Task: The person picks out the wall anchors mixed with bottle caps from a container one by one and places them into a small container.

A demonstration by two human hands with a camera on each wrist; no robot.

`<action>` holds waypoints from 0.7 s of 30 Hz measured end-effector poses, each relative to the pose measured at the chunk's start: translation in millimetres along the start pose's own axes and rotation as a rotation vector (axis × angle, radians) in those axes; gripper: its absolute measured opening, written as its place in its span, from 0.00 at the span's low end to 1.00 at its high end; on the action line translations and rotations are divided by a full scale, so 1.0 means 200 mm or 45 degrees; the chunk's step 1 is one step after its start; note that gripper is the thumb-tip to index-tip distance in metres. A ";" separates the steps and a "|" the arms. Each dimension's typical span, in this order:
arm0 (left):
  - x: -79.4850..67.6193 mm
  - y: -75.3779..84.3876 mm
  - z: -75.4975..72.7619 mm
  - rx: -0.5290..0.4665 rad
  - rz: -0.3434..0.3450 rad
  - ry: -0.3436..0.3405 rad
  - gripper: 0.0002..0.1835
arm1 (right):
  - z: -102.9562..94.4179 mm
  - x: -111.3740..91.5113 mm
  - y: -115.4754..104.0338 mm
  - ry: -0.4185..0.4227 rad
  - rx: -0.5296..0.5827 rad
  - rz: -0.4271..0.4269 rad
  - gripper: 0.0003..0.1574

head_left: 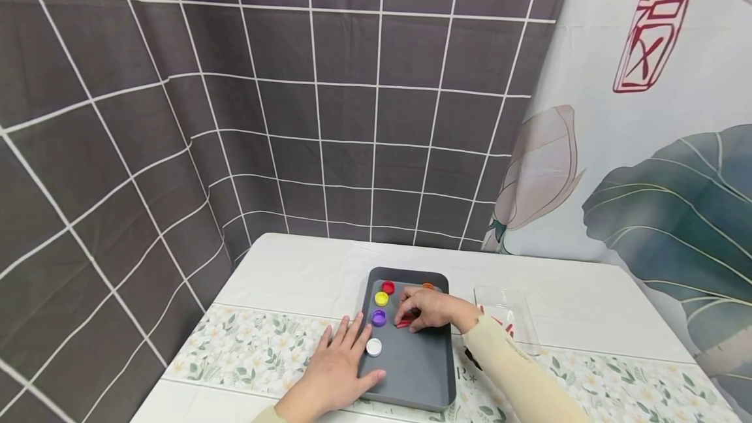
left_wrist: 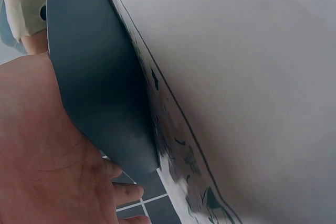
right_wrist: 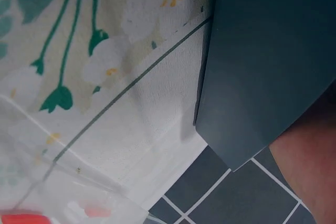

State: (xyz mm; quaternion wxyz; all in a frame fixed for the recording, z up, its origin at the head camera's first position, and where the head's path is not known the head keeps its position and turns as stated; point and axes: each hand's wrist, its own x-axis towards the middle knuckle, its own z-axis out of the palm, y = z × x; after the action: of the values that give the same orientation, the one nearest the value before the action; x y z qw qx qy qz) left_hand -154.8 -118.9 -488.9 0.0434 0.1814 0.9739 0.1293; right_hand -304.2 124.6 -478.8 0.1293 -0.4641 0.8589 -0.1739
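A dark grey tray (head_left: 411, 371) lies on the table in the head view. Along its left side sit bottle-cap-like pieces: a red cap (head_left: 388, 287), a yellow cap (head_left: 381, 299), a purple cap (head_left: 378, 318) and a white cap (head_left: 373, 347). An orange cap (head_left: 428, 286) shows at the far right, partly covered. With curled fingers, my right hand (head_left: 431, 309) pinches at small red sticks (head_left: 404, 324) on the tray's middle; its fingertips partly hide them. My left hand (head_left: 337, 364) rests, fingers spread, against the tray's left edge, thumb over the rim; its palm (left_wrist: 42, 145) fills the left wrist view's lower left.
Right of the tray stands a clear plastic box (head_left: 523, 318) with several red sticks (head_left: 506, 327) inside. A flowered runner (head_left: 252, 351) crosses the white table (head_left: 305, 260). Behind hang a dark grid curtain (head_left: 346, 109) and a flower-printed cloth (head_left: 558, 214).
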 end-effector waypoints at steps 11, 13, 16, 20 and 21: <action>0.00 0.01 -0.01 -0.007 0.000 -0.008 0.49 | 0.02 -0.04 -0.03 0.048 -0.011 -0.013 0.12; 0.00 0.00 0.00 -0.007 0.002 -0.011 0.49 | 0.02 -0.06 -0.04 0.059 0.004 0.016 0.12; 0.00 0.00 0.01 -0.011 0.004 -0.013 0.49 | 0.02 -0.08 -0.06 0.071 0.006 0.019 0.15; 0.00 -0.01 0.02 -0.013 0.008 -0.009 0.49 | 0.02 -0.11 -0.05 0.072 -0.048 -0.048 0.20; 0.01 -0.01 0.02 -0.013 0.008 -0.008 0.49 | 0.02 -0.12 -0.05 0.072 -0.061 -0.073 0.21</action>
State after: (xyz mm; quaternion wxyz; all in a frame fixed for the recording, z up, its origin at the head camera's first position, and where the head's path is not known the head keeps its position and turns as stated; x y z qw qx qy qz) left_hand -156.4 -120.3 -492.9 0.0469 0.1847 0.9725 0.1340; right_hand -282.0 138.2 -477.0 0.0888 -0.4864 0.8524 -0.1700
